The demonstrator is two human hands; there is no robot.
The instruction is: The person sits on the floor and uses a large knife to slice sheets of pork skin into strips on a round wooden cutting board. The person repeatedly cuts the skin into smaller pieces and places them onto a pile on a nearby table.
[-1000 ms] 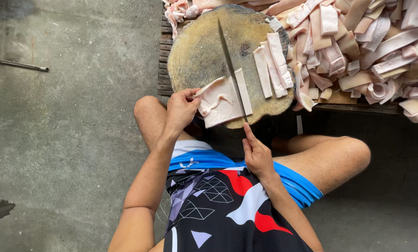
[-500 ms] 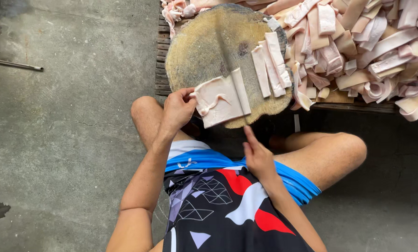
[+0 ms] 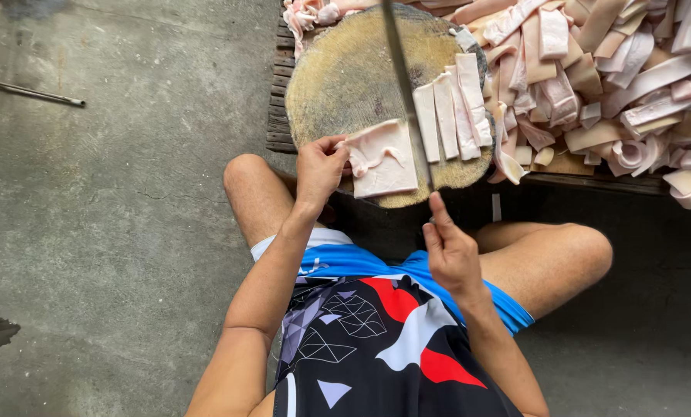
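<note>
Your knife [image 3: 404,85] is back over the slab now; half a second ago it was out of sight. Your right hand [image 3: 452,255] is gripping its handle tight. Your left hand [image 3: 319,166] is pressing its fingers on the pale slab [image 3: 382,158], which is lying on the round wooden block [image 3: 338,77], beside the cut strips [image 3: 452,114].

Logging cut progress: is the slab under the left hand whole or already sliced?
Whole: slab shows no cuts; knife sits along its right edge.
</note>
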